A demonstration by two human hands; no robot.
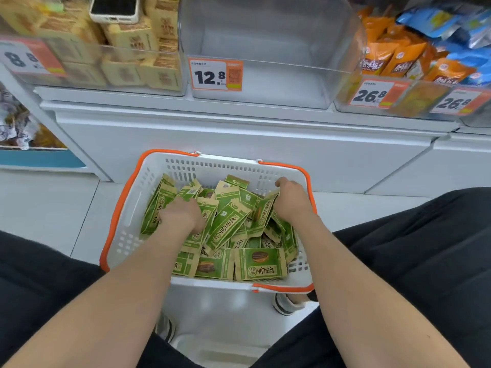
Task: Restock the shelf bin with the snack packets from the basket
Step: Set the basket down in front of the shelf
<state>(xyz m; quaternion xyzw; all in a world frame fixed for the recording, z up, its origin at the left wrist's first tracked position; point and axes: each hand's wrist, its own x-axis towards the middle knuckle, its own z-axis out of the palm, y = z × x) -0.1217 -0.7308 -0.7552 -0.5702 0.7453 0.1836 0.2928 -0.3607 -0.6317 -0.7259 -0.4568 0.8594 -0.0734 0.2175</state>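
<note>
Standing open-topped at upper centre, shelf bin (265,86) clears basket (130,205) rim. Basket holds snack packets (228,227); right grip (292,201) clutches some; left grip (180,216) buried, state indeterminate.

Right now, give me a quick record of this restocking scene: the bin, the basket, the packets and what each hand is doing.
target bin: clear shelf bin, price tag reading 12.8, no packets inside
basket: white basket with orange rim, below the shelf, between the person's knees
stock: green snack packets, loose pile in the basket
hands: left hand down in the pile, fingers hidden; right hand at the pile's right edge, grip unclear
neighbours: tan packets with a phone on top, left; orange packets, right
progress: nothing restocked yet
</note>
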